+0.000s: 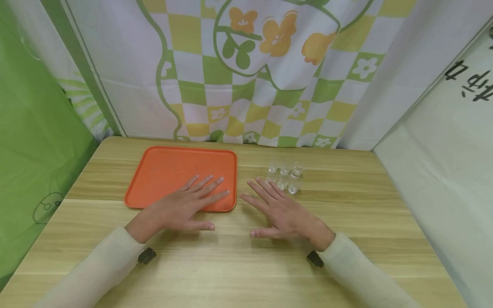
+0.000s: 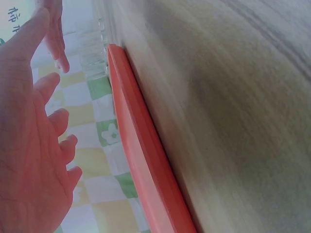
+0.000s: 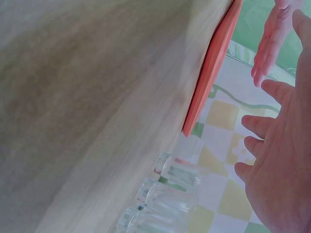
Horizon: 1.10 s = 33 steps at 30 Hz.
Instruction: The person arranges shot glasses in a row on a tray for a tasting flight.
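Observation:
My left hand (image 1: 182, 209) hovers palm down over the near right part of an orange tray (image 1: 169, 171), fingers spread and straight, holding nothing. In the left wrist view that hand (image 2: 29, 141) stands off the tray's rim (image 2: 141, 131). To the right, my right hand (image 1: 283, 211) is also spread palm down over the wood, with its fingertips overlapping the near side of a group of small clear glasses (image 1: 285, 169). The right wrist view has several glasses (image 3: 167, 199) standing on the table below the hand (image 3: 282, 170), with a gap between.
The wooden table (image 1: 231, 269) reaches back to a checked, flowered curtain (image 1: 254, 98). A green cloth (image 1: 34, 149) hangs along the left, and a white sheet with black writing (image 1: 443, 149) along the right. Small black devices (image 1: 147, 255) sit under both wrists.

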### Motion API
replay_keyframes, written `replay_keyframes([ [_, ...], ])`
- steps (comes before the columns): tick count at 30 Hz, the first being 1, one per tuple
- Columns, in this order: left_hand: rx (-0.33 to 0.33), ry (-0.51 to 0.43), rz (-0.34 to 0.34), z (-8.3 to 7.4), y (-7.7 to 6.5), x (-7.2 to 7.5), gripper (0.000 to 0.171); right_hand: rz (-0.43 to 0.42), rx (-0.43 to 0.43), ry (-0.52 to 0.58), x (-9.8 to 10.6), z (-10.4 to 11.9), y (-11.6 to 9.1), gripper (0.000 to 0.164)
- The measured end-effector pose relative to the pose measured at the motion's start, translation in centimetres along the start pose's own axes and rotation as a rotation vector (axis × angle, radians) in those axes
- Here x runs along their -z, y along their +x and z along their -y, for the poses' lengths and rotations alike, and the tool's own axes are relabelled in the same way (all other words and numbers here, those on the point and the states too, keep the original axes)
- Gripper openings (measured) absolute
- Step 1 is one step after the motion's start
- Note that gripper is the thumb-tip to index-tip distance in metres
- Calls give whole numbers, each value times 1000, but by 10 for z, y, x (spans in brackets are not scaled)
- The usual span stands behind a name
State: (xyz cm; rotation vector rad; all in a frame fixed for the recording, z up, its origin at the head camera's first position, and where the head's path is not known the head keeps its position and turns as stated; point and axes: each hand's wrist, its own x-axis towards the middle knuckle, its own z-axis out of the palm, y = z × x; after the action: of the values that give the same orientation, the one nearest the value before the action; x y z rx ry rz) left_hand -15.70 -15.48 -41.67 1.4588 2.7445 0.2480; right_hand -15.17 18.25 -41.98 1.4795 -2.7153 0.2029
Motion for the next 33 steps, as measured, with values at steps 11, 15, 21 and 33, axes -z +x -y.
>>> replay_keyframes([
  [11, 4, -12, -17, 1, -3, 1, 87, 1, -15, -13, 3, 0, 0, 96],
  [15, 16, -30, -26, 1, -4, 3, 87, -3, -28, -3, 5, -2, -1, 96],
  [21, 50, -50, -34, 3, -9, 6, 88, -23, -79, 17, 8, -7, -6, 94],
  [33, 160, -91, -18, 23, -28, 5, 92, -258, -88, 60, 15, -31, -18, 83],
])
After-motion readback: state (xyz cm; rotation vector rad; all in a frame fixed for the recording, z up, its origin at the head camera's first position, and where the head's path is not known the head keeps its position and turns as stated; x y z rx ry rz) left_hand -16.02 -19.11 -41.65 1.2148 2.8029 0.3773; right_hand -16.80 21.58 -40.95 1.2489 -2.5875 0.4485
